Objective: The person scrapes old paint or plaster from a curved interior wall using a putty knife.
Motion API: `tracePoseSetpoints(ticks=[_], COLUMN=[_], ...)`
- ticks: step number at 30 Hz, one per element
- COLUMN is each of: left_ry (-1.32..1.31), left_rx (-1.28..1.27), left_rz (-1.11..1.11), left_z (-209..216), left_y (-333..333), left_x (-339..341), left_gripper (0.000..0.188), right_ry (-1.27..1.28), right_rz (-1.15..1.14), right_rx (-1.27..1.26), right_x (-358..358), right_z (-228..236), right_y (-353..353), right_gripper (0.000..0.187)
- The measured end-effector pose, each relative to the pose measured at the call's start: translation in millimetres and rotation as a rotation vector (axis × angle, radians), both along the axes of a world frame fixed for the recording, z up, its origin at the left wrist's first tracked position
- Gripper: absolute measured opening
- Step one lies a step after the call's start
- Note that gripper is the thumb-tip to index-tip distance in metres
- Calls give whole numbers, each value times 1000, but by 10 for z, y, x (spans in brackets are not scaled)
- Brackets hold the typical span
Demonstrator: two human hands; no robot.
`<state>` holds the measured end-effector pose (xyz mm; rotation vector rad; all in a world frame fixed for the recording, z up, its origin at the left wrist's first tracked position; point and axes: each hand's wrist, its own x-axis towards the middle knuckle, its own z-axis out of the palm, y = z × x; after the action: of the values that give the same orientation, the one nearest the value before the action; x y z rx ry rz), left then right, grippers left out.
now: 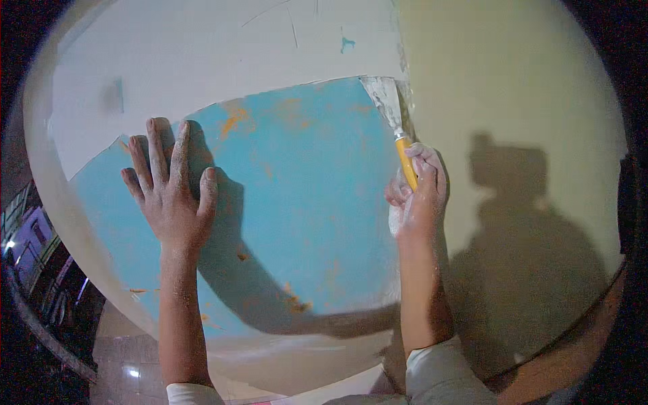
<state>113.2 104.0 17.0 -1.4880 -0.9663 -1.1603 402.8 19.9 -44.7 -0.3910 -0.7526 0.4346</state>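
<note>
A wall with a large bare blue patch [310,196], flecked with orange, fills the middle of the view. White coating [223,54] borders the patch above and on the left. My left hand [172,192] lies with fingers spread against the blue patch, fingertips near the white edge; dust covers it. In my right hand [422,185] is a putty knife [407,158] with a yellow handle, gripped in closed fingers and pointing up. Its wide whitish blade [383,94] rests at the patch's upper right corner, where the white coating ends.
On the right a yellowish-green wall [513,88] meets the patch at a corner and carries a dark shadow [526,270]. At the lower left are a shiny tiled floor [125,358] and dark clutter [50,277]. Loose whitish sheet material [297,364] shows below the patch.
</note>
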Motion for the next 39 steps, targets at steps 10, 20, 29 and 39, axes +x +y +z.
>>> tracePoseSetpoints(ticks=[10,20,29,39], left_ry=[10,4,55,96], left_rx=[22,-2,-89,-123], left_rz=[24,-6,29,50], left_z=[47,39,-131,-182], left_y=[77,-109,-200,-255], left_x=[-86,11,-93,-111], left_gripper=[62,64,65,64], right_ry=[93,19,-140,-161], right_rz=[41,61,160,144], right_rx=[-12,-27,-32,-26], right_x=[30,196,9,-165], right_z=[102,11,-290,84], right_y=[-51,-79,-211,-279], right_gripper=[14,14,14,13])
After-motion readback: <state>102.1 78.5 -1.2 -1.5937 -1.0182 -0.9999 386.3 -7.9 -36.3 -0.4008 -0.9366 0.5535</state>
